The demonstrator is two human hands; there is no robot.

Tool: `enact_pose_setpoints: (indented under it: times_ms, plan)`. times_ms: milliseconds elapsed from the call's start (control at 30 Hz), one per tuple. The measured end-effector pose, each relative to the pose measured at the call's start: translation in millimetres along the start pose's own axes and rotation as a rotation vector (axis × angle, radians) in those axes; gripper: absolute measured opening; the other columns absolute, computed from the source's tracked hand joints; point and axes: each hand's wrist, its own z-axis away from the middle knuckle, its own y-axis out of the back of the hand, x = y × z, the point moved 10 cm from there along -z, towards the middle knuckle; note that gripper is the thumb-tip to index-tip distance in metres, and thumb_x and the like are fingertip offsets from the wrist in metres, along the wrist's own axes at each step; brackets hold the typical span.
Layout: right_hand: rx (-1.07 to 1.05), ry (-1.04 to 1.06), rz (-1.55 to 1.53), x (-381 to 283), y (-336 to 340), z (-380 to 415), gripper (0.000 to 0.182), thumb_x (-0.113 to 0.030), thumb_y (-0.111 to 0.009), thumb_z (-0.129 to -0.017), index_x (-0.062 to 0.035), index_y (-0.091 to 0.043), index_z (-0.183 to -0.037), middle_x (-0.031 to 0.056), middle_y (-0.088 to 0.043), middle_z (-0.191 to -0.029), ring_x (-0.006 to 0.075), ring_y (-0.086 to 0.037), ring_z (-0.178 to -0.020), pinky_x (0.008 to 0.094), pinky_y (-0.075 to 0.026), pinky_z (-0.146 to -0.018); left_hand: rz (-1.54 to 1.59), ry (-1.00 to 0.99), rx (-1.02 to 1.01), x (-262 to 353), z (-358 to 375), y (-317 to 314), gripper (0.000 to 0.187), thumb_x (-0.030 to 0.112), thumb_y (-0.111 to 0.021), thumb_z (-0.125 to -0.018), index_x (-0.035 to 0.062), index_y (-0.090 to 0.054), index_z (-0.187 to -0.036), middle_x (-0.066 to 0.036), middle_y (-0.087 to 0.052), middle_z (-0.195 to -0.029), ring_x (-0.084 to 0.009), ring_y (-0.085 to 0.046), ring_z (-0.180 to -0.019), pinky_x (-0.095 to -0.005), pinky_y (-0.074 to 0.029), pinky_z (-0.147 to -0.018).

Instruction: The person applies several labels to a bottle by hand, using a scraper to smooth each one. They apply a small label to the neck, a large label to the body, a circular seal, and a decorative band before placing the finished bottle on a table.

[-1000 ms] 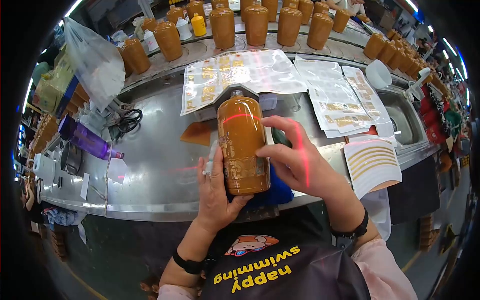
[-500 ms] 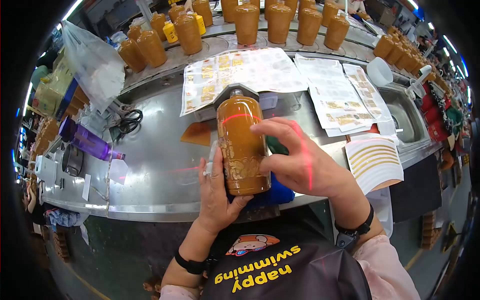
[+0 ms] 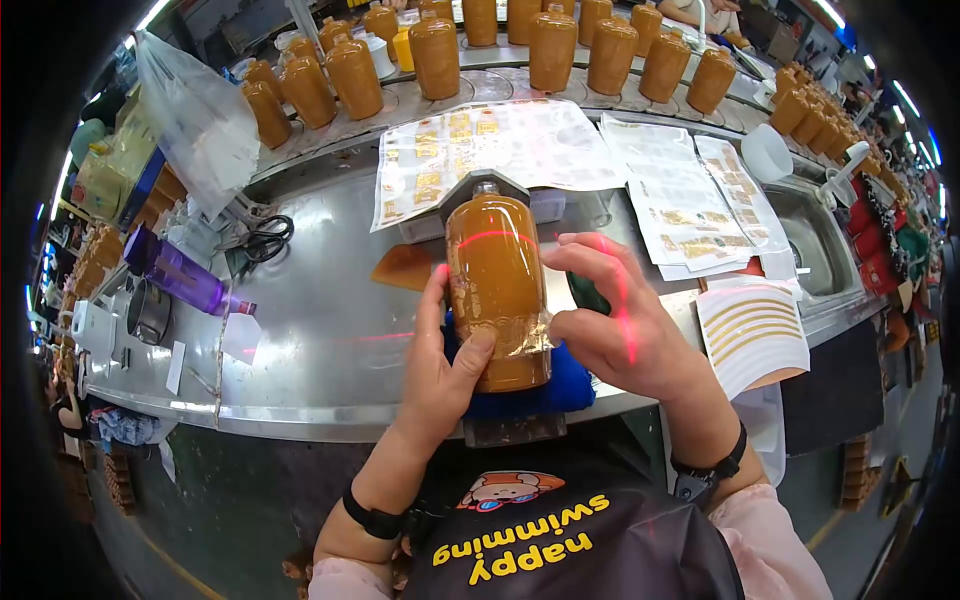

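Observation:
A glossy brown bottle (image 3: 500, 265) lies tilted back in front of me, its neck in a dark angular holder (image 3: 455, 190). My left hand (image 3: 440, 365) wraps its left side, thumb pressed on the front near the lower part. Around the lower body runs a clear, wrinkled decal film (image 3: 528, 338) with gold marks. The film's right edge reaches the fingertips of my right hand (image 3: 625, 320), which is curled at the bottle's right side and appears to pinch it. A blue cloth (image 3: 570, 385) lies under the bottle's base. A red laser line crosses the bottle and my right hand.
Decal sheets (image 3: 480, 150) lie behind the bottle, with more sheets (image 3: 685, 195) to the right and a gold-striped sheet (image 3: 755, 325) near a sink (image 3: 815, 235). Brown bottles (image 3: 553, 50) line the conveyor (image 3: 500, 85). Scissors (image 3: 268, 238) and a purple bottle (image 3: 180, 275) lie left.
My left hand has shifted from under the bottle's lower left, bringing its thumb onto the front. The film now stretches out toward my right hand. Bottles on the conveyor have shifted.

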Motion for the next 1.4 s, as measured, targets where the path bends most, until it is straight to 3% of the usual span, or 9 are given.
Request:
enact_pose_setpoints:
  times_ms: [233,367,467,733,867,1000,1133,1267,1400]
  plan:
    - [0.018,-0.196,-0.029,26,-3,23,0.03,0.002,-0.067,-0.079,-0.0071,-0.064,-0.107,0.0154,-0.055,-0.124,0.0309,-0.056,-0.114,0.0376,-0.048,-0.095,-0.023,-0.011,0.005,6,-1,-1,0.077,0.033,-0.059,-0.097,-0.0075,-0.02,-0.149,-0.024,-0.04,-0.144,-0.0284,-0.041,-0.135,-0.037,-0.031,-0.112]
    - [0.355,-0.764,-0.821,45,-6,41,0.037,-0.004,-0.058,-0.095,-0.0024,-0.051,-0.131,0.0097,-0.063,-0.109,0.009,-0.06,-0.095,0.0253,-0.048,-0.082,-0.019,-0.023,0.023,3,0,-3,0.076,0.031,-0.057,-0.098,-0.0081,-0.019,-0.15,-0.023,-0.04,-0.145,-0.0274,-0.042,-0.133,-0.0367,-0.032,-0.111]
    - [0.27,-0.625,-0.642,27,-24,29,0.032,-0.011,-0.059,-0.096,-0.0006,-0.053,-0.126,0.0077,-0.062,-0.095,0.009,-0.057,-0.087,0.0246,-0.048,-0.076,0.0,-0.038,-0.002,8,-2,-5,0.074,0.029,-0.056,-0.098,-0.0084,-0.018,-0.15,-0.023,-0.04,-0.145,-0.0265,-0.042,-0.133,-0.0359,-0.032,-0.111]
    - [0.345,-0.927,-0.823,69,-67,110,0.025,-0.014,-0.059,-0.097,0.0007,-0.054,-0.118,0.0027,-0.061,-0.092,0.0072,-0.053,-0.082,0.0244,-0.047,-0.074,0.013,-0.052,0.031,3,5,-1,0.072,0.029,-0.055,-0.098,-0.0084,-0.02,-0.149,-0.023,-0.042,-0.143,-0.0288,-0.041,-0.134,-0.0402,-0.027,-0.113]
    - [0.356,-0.939,-0.896,69,-69,111,0.025,-0.014,-0.06,-0.097,0.0005,-0.055,-0.116,0.0021,-0.061,-0.093,0.0066,-0.052,-0.084,0.024,-0.047,-0.076,-0.869,-0.518,-0.051,61,35,-18,0.07,0.03,-0.057,-0.096,-0.0093,-0.028,-0.146,-0.028,-0.044,-0.143,-0.0367,-0.041,-0.136,-0.0543,-0.016,-0.116]
    - [0.355,-0.957,-0.921,71,-69,111,0.024,-0.013,-0.062,-0.096,0.0002,-0.056,-0.115,0.0022,-0.062,-0.094,0.0066,-0.054,-0.085,0.024,-0.048,-0.076,-1.184,-0.665,-0.076,75,41,-49,0.062,0.027,-0.07,-0.086,0.0075,-0.048,-0.14,-0.019,-0.056,-0.136,-0.0378,-0.043,-0.136,-0.0587,-0.011,-0.117]
    - [0.316,-1.023,-0.941,79,-66,109,0.024,-0.012,-0.063,-0.095,0.0005,-0.056,-0.114,0.0027,-0.064,-0.094,0.0075,-0.058,-0.085,0.0243,-0.05,-0.076,-1.193,-0.689,-0.154,79,38,-64,0.052,0.024,-0.07,-0.084,0.022,-0.056,-0.134,-0.007,-0.065,-0.122,-0.0305,-0.046,-0.134,-0.0576,-0.013,-0.118]
    - [0.403,-0.873,-0.793,82,-41,84,0.023,-0.012,-0.066,-0.092,-0.0016,-0.059,-0.112,0.0059,-0.067,-0.092,0.0086,-0.06,-0.082,0.0247,-0.05,-0.074,-0.899,-0.551,-0.018,65,30,-30,0.077,0.036,-0.076,-0.082,0.0062,-0.04,-0.144,-0.02,-0.053,-0.137,-0.0369,-0.042,-0.137,-0.0569,-0.015,-0.117]
    - [0.181,-0.345,-0.26,35,0,48,0.025,-0.01,-0.069,-0.09,-0.0025,-0.061,-0.112,0.0103,-0.067,-0.089,0.0131,-0.063,-0.077,0.0243,-0.05,-0.069,-0.706,-0.467,-0.017,42,34,-18,0.084,0.039,-0.075,-0.082,-0.0027,-0.036,-0.144,-0.026,-0.046,-0.143,-0.0436,-0.04,-0.136,-0.0565,-0.016,-0.117]
